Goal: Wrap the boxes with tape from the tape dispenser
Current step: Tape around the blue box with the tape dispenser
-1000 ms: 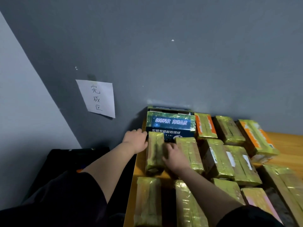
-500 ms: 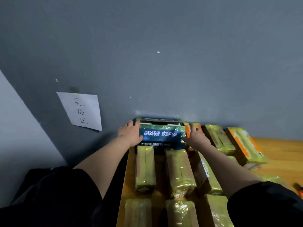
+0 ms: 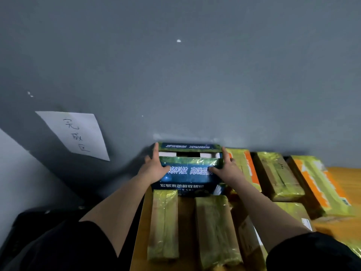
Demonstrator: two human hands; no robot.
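Note:
A blue printed box (image 3: 187, 180) with greenish tape across its top stands on the wooden table (image 3: 344, 178), hard against the grey wall. My left hand (image 3: 154, 169) lies flat on its left side, fingers straight up and thumb on the front face. My right hand (image 3: 224, 169) mirrors it on the right side. Just in front of the blue box lie two long boxes wrapped in yellowish tape (image 3: 164, 222) (image 3: 214, 231). No tape dispenser is in view.
Several more taped boxes fill the table to the right, among them an orange-printed one (image 3: 320, 184) and a brown one (image 3: 277, 175). A handwritten paper sign (image 3: 78, 133) hangs on the wall at the left. A dark object (image 3: 29, 231) sits beside the table's left edge.
Both hands left the long wrapped box near the front and moved back to the blue box. They now sit on its two sides, thumbs on its front.

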